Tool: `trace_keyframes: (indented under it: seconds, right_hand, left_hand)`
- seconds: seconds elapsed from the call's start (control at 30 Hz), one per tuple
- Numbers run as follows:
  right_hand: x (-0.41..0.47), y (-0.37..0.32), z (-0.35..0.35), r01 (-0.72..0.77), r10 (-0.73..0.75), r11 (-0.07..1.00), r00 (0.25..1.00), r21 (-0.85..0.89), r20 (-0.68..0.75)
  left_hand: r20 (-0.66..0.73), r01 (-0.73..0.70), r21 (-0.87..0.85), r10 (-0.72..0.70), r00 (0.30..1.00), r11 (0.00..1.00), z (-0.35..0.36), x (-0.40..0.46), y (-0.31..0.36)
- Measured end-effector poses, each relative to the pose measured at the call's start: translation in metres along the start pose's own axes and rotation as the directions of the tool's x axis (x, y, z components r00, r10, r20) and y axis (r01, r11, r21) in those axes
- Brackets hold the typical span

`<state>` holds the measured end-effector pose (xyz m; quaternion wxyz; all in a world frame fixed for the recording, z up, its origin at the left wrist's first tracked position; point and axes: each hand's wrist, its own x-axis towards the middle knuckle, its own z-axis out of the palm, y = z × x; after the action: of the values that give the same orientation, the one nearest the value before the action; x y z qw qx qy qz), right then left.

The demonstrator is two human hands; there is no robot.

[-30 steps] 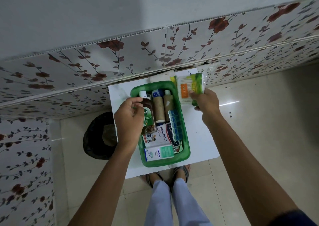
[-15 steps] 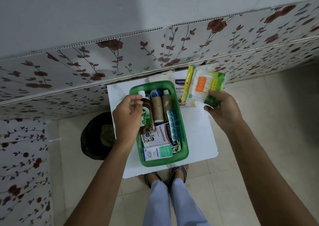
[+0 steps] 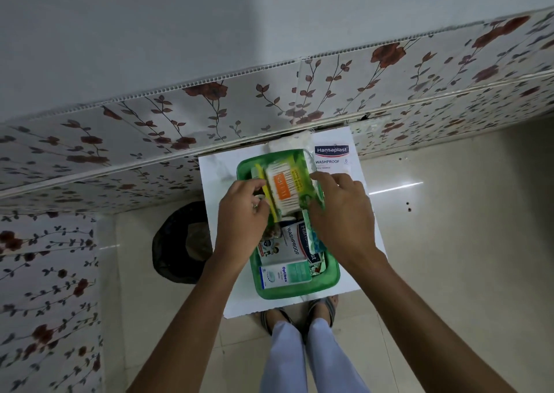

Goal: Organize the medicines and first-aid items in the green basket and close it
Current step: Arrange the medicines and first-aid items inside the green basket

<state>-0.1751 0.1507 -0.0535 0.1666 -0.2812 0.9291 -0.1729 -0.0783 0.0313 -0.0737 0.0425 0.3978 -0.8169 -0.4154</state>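
cotton swab pack (image 3: 286, 189): moves from table at 1 o'clock into green basket's (image 3: 299, 291) 12 o'clock end
right hand (image 3: 341, 217): now over basket
left hand (image 3: 242, 212): now pinches the pack's left edge

On the flat white box (image 3: 332, 159) lying on the table behind my basket I read "Hansaplast", "WASHPROOF" and "8". Inside, another plaster box (image 3: 292, 244) says "WASHPROOF", and the small teal-and-white carton (image 3: 284, 275) reads "Optibex".

Between both hands I see a crinkly clear-plastic cotton-bud pack (image 3: 287, 188); beneath them, a glossy green plastic basket (image 3: 299, 290) with 1 smooth cardboard box (image 3: 284, 275); around, shiny polished floor tiles (image 3: 449, 242).
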Motion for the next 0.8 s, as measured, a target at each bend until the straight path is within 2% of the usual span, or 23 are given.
trace_keyframes:
  seconds: [0.1, 0.23, 0.4, 0.57, 0.7, 0.8]
  right_hand:
    - [0.003, 0.008, 0.005, 0.115, -0.117, 0.991, 0.993, -0.063, -0.025]
    - [0.011, 0.012, 0.017, 0.232, -0.242, 0.955, 0.97, -0.184, -0.036]
    - [0.016, 0.009, 0.027, 0.231, -0.282, 0.908, 0.954, -0.349, -0.102]
    - [0.023, -0.002, 0.031, 0.227, -0.267, 0.858, 0.963, -0.46, -0.023]
    - [0.027, -0.01, 0.03, 0.276, -0.27, 0.862, 0.96, -0.426, 0.076]
    - [0.04, 0.001, 0.019, 0.265, -0.261, 0.938, 0.964, -0.226, 0.047]
  left_hand:
    - [0.096, -0.047, 0.106, 0.037, 0.995, 0.993, 0.005, 0.001, -0.001]
    - [0.155, -0.086, 0.214, 0.053, 0.986, 0.973, 0.012, 0.002, 0.003]
    - [0.221, -0.129, 0.333, 0.056, 0.974, 0.934, 0.019, 0.002, 0.006]
    - [0.213, -0.177, 0.422, 0.092, 0.973, 0.889, 0.026, 0.006, 0.005]
    - [0.217, -0.201, 0.48, 0.107, 0.97, 0.854, 0.026, 0.007, 0.006]
    - [0.254, -0.225, 0.483, 0.11, 0.961, 0.847, 0.021, 0.01, 0.004]
